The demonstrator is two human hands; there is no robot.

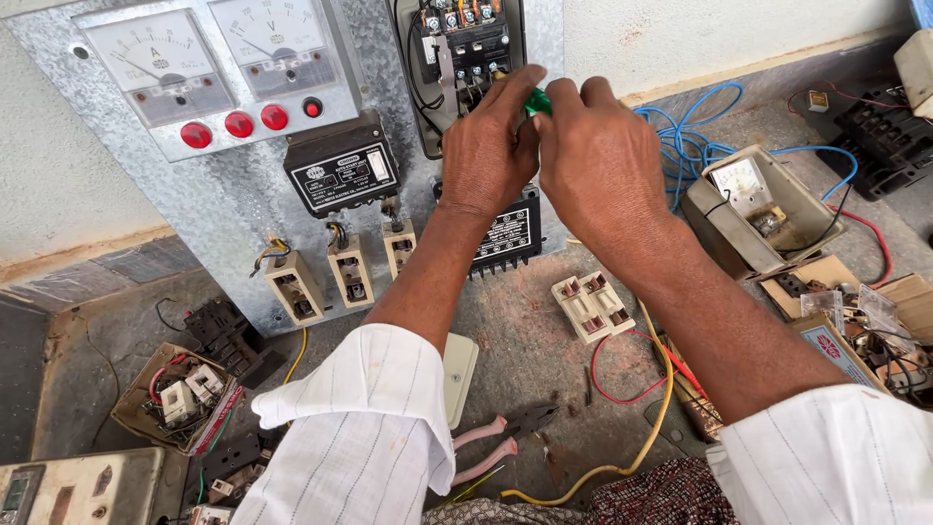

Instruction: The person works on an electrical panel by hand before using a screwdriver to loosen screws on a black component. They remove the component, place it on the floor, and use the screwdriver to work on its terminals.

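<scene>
Both my hands are raised to a galvanised metal control panel (233, 204) leaning against the wall. My left hand (489, 146) has its fingers at the black contactor block (465, 39) at the panel's upper right. Pressed close beside it, my right hand (598, 160) grips a green-handled tool (537, 100), only the green tip showing between the fingers. The tool's working end is hidden behind my left hand. White striped sleeves cover both forearms.
The panel carries two analogue meters (160, 63), red lamps (239, 123), a black relay box (342, 176) and three cream fuse holders (350, 270). On the floor lie pink-handled pliers (496, 442), loose fuse carriers (591, 306), red and yellow wires (637, 394), blue wire (695, 136), a meter box (758, 209) and a carton of parts (180, 394).
</scene>
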